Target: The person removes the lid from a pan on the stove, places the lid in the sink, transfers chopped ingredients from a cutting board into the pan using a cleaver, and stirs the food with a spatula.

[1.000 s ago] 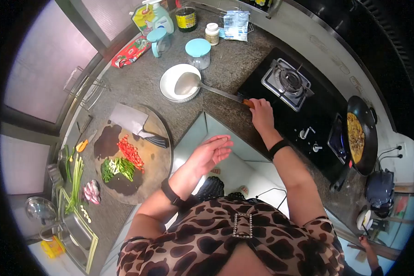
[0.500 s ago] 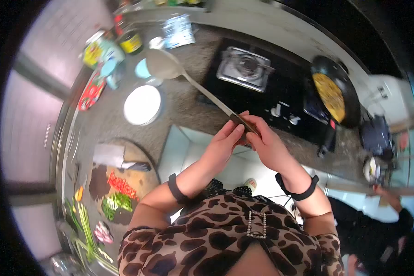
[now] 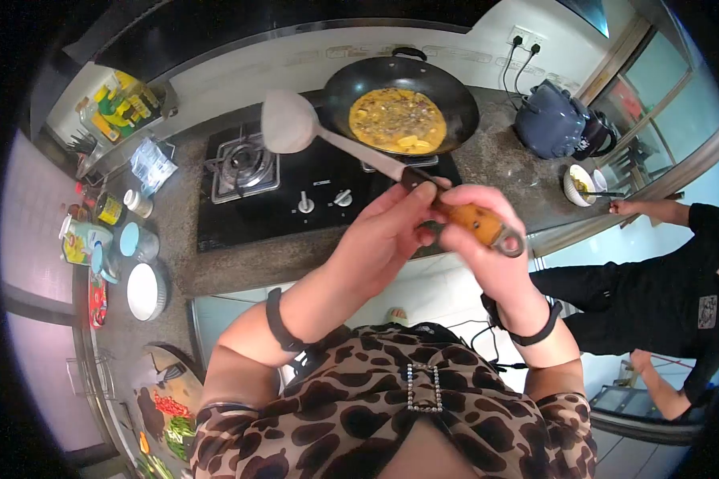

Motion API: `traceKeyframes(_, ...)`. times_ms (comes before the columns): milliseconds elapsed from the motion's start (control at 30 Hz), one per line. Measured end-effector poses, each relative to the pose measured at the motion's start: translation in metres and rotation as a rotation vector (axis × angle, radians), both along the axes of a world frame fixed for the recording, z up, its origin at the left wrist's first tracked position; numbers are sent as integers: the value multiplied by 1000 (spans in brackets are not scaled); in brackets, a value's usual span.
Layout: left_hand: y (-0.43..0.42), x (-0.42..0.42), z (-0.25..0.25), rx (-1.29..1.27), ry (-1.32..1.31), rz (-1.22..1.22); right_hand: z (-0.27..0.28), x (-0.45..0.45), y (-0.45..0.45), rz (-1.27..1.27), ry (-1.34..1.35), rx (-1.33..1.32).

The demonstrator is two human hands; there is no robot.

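Observation:
A metal spatula [image 3: 359, 153] with a brown wooden handle is held in front of my chest, its blade up and to the left. My left hand [image 3: 390, 231] pinches the dark upper part of the handle. Nearer its ringed end, my right hand [image 3: 483, 231] is closed round the lighter wood. Beyond the hands a black wok [image 3: 459, 104] stands at the back of the stove [image 3: 295, 227], with a yellow egg-like mixture [image 3: 398, 120] spread over its bottom.
At the left are a bare burner [image 3: 244, 165], a white bowl [image 3: 146, 292], lidded jars, bottles and a round cutting board [image 3: 185, 383] with chopped red and green pieces. At the right are a dark blue appliance [image 3: 550, 120], a small bowl [image 3: 577, 185] and another person in black [image 3: 655, 299].
The view has turned toward the wok. My left hand has come onto the spatula handle beside my right hand, and the spatula has been lifted away from the white bowl.

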State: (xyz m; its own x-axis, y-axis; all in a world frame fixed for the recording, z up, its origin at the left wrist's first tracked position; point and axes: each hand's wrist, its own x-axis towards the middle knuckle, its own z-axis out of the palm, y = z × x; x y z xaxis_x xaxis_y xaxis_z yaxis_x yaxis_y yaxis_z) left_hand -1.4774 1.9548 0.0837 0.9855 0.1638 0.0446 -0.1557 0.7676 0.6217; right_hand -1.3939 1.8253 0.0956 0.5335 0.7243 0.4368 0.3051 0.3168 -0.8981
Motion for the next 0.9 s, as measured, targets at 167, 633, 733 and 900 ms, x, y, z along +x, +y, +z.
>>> traceKeyframes(167,-23,56,-3,67,57,-38,17,74,-19,-148,-489,72)
traceKeyframes(633,52,4,-95,782,554,423,82,159,3,300,-679,-348)
traceKeyframes(733,47,0,-83,280,694,96,74,160,25,330,-648,-408)
traceKeyframes(900,60,5,-99,-95,561,-104,50,169,62,275,-530,-421)
